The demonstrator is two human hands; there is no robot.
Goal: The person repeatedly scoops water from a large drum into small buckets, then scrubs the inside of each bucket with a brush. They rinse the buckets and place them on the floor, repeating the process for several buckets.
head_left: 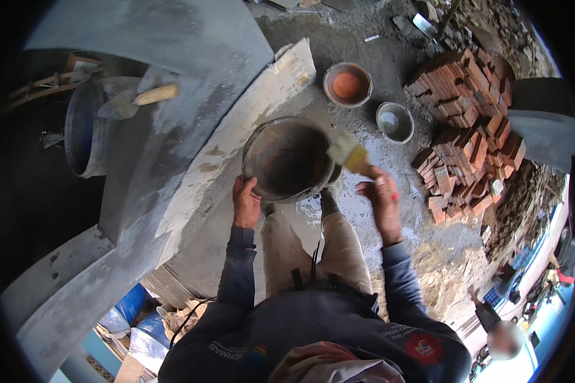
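Note:
My left hand (pixel 246 202) grips the near left rim of a wide, dark round basin (pixel 289 156), its thumb over the edge. The inside of the basin looks dark and wet, with a greyish crust on the rim. In my right hand (pixel 383 199) is a broad paintbrush (pixel 349 153), held by its handle. Pale bristles with a yellow band point up and left, close to the basin's right rim. The brush and right hand are slightly blurred.
Beyond the basin stand a round bowl with an orange-brown inside (pixel 347 85) and a smaller grey bucket (pixel 395 122). Stacked red bricks (pixel 469 153) lie to the right. A trowel (pixel 134 102) rests on the grey ledge at left, near a blue-grey tub (pixel 85 131). Another person (pixel 496 329) is at lower right.

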